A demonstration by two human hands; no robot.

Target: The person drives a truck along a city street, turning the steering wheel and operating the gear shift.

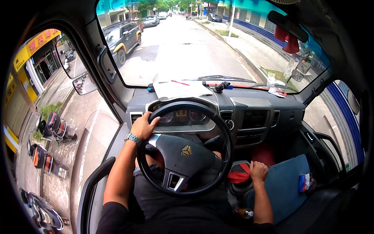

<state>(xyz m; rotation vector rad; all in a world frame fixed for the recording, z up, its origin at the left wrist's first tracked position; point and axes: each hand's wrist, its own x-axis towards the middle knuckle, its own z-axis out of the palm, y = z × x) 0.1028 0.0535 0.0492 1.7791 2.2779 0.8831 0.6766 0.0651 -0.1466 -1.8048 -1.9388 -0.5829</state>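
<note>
— Left grip (pixel 143 125): clamped on the steering wheel (pixel 191 160), upper-left part of the rim, thumb lying across its inner side. Metal-banded bracelet or watch (pixel 133 138) on that wrist; cannot tell which.

— And the other one?

— Right grip (pixel 258 171): fingers curled together, a loose fist, knuckles up. Cannot tell whether anything sits inside it. Well apart from the wheel, just beside a red cover (pixel 238 176) between the seats, near the edge of the blue-grey passenger seat (pixel 286 179).

— Wheel's position?

— Directly in front of the person, over the lap, ahead of the instrument cluster (pixel 194 116). Dark hub, light trim on two spokes.

— What else in the cab?

— White papers (pixel 183 90) spread on top of the dashboard (pixel 249 94), behind the cluster hood, a slim red item (pixel 180 82) on them. Small black mount (pixel 221 86) to their right. On the passenger seat, toward its outer side, a blue, white and red packet (pixel 303 183). Low beside the right forearm, a bottle (pixel 244 212) of amber contents, partly hidden.

— Outside?

— Sunlit street through the windscreen. Dark car (pixel 124 39) with yellow-orange trim, ahead and to the left. Scooters beyond the left window, one (pixel 58 126) near a patch of greenery. Red cloth (pixel 291 43) hangs below the rear-view mirror (pixel 287 25).
</note>
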